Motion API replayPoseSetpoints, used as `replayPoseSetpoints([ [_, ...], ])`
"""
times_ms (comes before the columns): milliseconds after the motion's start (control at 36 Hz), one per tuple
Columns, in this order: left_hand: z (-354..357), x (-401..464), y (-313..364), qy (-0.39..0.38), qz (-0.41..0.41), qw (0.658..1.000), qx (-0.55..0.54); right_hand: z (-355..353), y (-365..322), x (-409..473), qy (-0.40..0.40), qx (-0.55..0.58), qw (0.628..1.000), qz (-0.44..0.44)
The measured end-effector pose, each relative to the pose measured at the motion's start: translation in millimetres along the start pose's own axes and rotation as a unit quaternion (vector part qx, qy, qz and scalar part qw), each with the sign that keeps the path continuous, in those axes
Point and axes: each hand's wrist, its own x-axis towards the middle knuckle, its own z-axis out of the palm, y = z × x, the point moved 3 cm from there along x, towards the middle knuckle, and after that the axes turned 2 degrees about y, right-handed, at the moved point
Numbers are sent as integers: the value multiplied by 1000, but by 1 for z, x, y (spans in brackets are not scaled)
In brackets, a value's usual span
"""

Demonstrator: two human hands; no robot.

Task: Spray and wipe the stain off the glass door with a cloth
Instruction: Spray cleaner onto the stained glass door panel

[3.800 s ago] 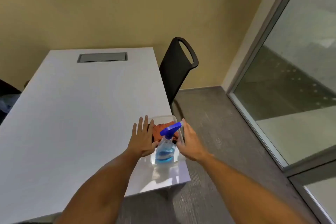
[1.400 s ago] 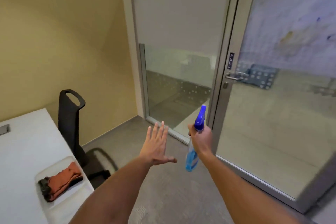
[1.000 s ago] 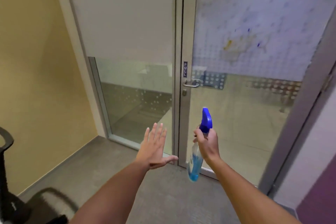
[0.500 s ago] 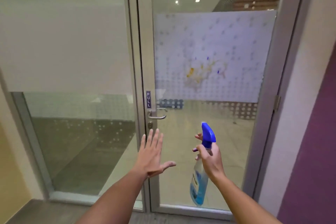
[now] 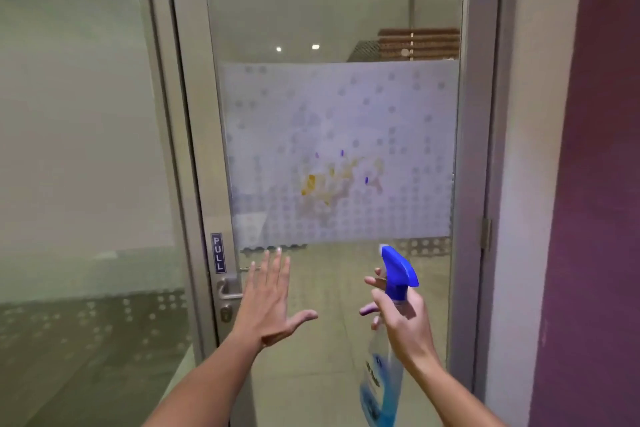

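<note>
Head view, right hand (image 5: pixel 403 322) gripping spray bottle (image 5: pixel 388 357) below stain (image 5: pixel 332 180), left hand (image 5: pixel 268 302) fingers spread, empty, beside door handle (image 5: pixel 230 291)

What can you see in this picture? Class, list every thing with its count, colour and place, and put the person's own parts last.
glass door: one, grey frame, centre
frosted band: one, whitish with dots, across the door at mid height
stain: one, yellow-orange smears with small blue spots, on the frosted band
sign: one, dark, reads PULL, on the door frame above the handle
handle: one, silver, left edge of the door
glass panel: one, left of the door
wall: one, purple, far right
spray bottle: one, blue head and blue liquid, in the right hand
left hand: one, open, empty
right hand: one, gripping the bottle
</note>
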Motion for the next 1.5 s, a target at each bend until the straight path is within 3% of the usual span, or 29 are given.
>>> replayPoseSetpoints([
  [389, 14, 139, -2, 62, -42, 997, 36, -49, -38, 119, -45, 28, 997, -61],
  [611, 15, 189, -42, 78, -41, 994, 59, -57, -45, 150, -64, 54, 996, -31],
  [1083, 27, 282, -105, 124, -17, 991, 42, -12, -54, 167, -23, 26, 997, -76],
  [1500, 57, 317, -148, 204, 66, 975, 55, -4, -56, 153, -5, 45, 992, -115],
])
